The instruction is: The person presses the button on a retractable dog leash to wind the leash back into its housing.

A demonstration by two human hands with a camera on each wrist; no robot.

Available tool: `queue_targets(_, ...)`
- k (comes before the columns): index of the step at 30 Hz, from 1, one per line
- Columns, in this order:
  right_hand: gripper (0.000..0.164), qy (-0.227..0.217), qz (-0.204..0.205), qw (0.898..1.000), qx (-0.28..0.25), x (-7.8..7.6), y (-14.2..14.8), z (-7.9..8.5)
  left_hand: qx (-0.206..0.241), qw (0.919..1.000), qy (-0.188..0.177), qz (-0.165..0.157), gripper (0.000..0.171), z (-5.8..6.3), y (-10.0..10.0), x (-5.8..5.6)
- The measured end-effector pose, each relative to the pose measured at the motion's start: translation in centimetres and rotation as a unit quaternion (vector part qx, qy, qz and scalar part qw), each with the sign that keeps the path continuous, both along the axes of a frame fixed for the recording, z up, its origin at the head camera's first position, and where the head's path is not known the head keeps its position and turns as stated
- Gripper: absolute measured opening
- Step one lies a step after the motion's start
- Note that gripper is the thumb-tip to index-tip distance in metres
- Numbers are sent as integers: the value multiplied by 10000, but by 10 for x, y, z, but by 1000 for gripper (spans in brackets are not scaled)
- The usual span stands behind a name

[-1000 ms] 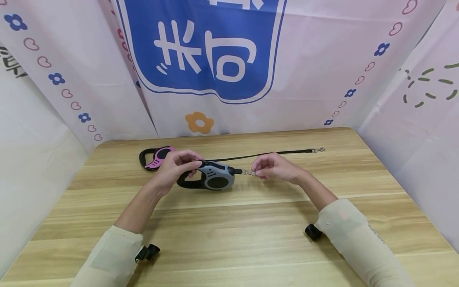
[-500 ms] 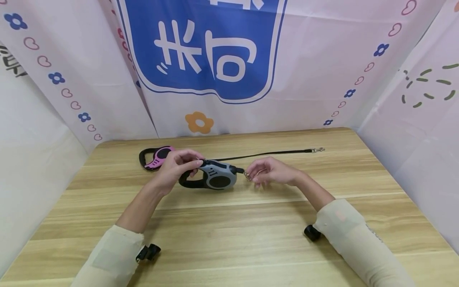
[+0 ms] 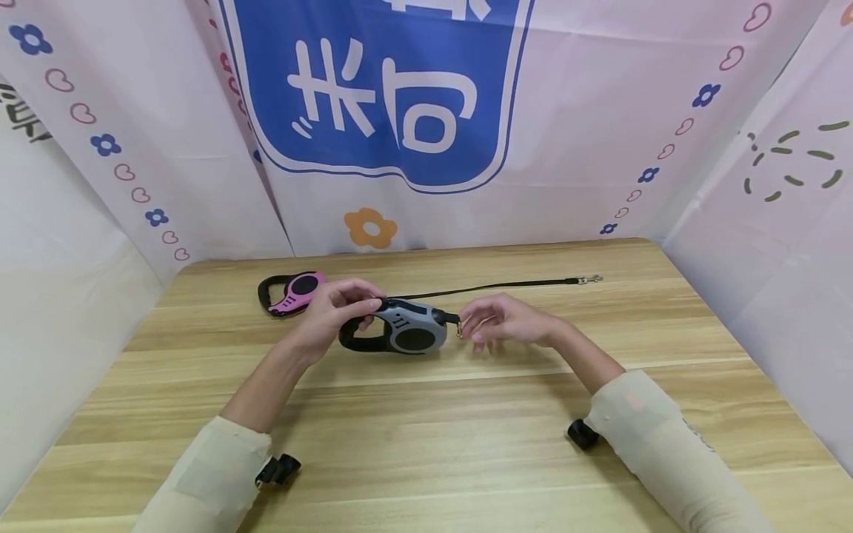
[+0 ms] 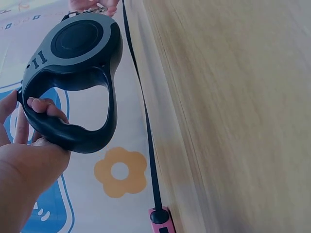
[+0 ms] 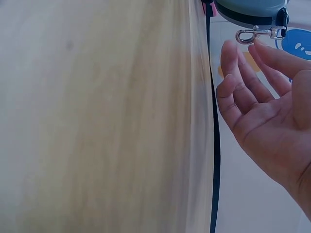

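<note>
My left hand [image 3: 329, 311] grips the black handle of a grey and black retractable dog leash [image 3: 416, 339], thumb on top near its button. Some fingers [image 4: 46, 108] pass through the handle's loop in the left wrist view. A short black strap end with a silver snap hook [image 5: 252, 35] comes out of the leash's right side. Beside this hook is my right hand [image 3: 509, 322], its fingers loosely bent and spread. One fingertip touches the hook in the right wrist view, with no grip round it.
Behind lies a pink and black retractable leash [image 3: 288, 298], partly hidden by the left hand. Its black strap [image 3: 496, 285] runs right across the wooden table [image 3: 426, 444] to a metal snap hook [image 3: 590, 279]. A printed cloth [image 3: 573, 133] hangs behind the table.
The right hand has loosened from the snap hook, which was stretched out sideways and now hangs down. The left hand has shifted slightly right with the grey leash.
</note>
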State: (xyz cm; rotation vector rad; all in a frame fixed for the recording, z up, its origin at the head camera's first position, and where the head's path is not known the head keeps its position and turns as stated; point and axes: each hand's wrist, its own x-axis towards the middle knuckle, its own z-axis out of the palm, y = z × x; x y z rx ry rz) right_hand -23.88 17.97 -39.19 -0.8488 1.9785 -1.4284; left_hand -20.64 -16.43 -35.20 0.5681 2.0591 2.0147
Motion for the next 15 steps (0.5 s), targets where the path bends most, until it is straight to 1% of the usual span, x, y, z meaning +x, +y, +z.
queue_targets(6,38,138,-133,9998,23,1,6,1,29,10000,-11,-34,20,-1,2,0)
queue_targets(9,38,192,-283,9994,74,1,11,2,40,10000,-16,-86,21,-2,3,0)
queue_targets(15,38,426,-622,9970,184,-1,23,4,56,9997,107,-228,20,-6,7,-1)
